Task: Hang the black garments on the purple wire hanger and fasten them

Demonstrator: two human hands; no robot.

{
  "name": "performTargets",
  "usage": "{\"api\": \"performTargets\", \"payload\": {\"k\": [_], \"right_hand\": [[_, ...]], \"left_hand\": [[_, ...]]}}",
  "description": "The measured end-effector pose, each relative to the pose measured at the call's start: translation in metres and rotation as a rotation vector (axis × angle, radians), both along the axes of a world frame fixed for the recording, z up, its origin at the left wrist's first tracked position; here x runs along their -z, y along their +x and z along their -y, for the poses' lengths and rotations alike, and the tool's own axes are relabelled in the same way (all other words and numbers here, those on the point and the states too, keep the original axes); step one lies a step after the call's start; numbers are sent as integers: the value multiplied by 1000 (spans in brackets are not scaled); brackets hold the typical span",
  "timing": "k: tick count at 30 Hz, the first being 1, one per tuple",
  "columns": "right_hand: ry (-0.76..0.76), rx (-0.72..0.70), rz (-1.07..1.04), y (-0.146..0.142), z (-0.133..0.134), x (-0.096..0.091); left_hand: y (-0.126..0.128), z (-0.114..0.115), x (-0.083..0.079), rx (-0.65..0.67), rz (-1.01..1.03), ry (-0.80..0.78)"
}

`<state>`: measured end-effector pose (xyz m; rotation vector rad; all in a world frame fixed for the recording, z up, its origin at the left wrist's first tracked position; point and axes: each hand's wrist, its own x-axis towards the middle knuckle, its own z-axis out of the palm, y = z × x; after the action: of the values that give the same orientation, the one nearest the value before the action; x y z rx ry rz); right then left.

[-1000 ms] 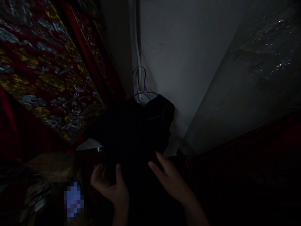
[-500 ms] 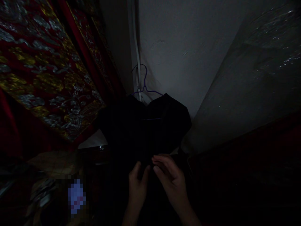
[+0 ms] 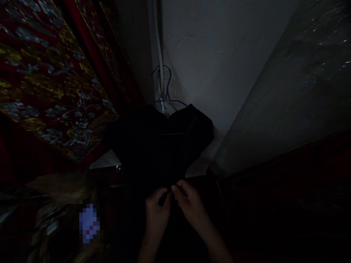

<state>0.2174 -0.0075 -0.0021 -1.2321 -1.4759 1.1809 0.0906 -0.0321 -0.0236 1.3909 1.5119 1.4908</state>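
A black garment hangs on a purple wire hanger against a pale wall. My left hand and my right hand meet at the garment's front, low down, fingertips almost touching. Both hands pinch the dark cloth at its middle opening. The room is very dim, so whatever small part lies between the fingers is hidden.
A red cloth with gold and silver embroidery hangs at the left. A white cable runs down the wall behind the hanger. A large grey plastic-covered shape leans at the right, over dark red furniture.
My hands, apart and spread on the garment a second ago, have come together at its front and closed into pinches. The garment has shifted slightly on the hanger.
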Motion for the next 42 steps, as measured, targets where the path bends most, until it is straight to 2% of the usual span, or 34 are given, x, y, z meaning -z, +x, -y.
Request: {"api": "performTargets", "payload": {"k": [6, 9, 12, 17, 19, 20, 22, 23, 26, 29, 30, 32, 34, 36, 39, 42], "right_hand": [[-227, -210, -129, 4, -13, -3], [-306, -156, -234, 2, -30, -17], [-260, -46, -347, 0, -61, -55], [89, 83, -470, -3, -118, -149], [186, 76, -452, -5, -127, -173], [223, 55, -432, -7, -127, -178], [282, -7, -388, -8, -123, -178], [304, -34, -369, -8, -119, -174], [333, -80, -333, -6, -107, -161], [361, -102, -302, -3, -99, -161], [382, -110, -288, -2, -97, -164], [434, -121, -254, -1, -94, -169], [500, -102, -211, 0, -96, -170], [565, -40, -146, -1, -102, -162], [565, 39, -37, -1, -116, -132], [453, 5, 22, 1, -118, -95]], "left_hand": [[10, -3, 5, -58, 94, -47], [15, -7, 7, -22, 135, -50], [21, -14, 11, 14, 97, -74], [37, -35, 20, 77, -119, -112], [39, -44, 20, 101, -158, -93], [37, -49, 18, 118, -170, -81], [30, -57, 4, 177, -199, -77], [24, -61, -7, 215, -208, -80], [2, -72, -62, 234, -204, 7], [-17, -86, -128, 15, -225, 418], [-22, -92, -147, 10, -292, 532], [-27, -103, -176, 83, -463, 645], [-27, -110, -191, 139, -599, 680], [-25, -112, -198, 125, -666, 714], [-25, -106, -204, 25, -658, 761], [-49, -103, -208, -189, -441, 774]]}}
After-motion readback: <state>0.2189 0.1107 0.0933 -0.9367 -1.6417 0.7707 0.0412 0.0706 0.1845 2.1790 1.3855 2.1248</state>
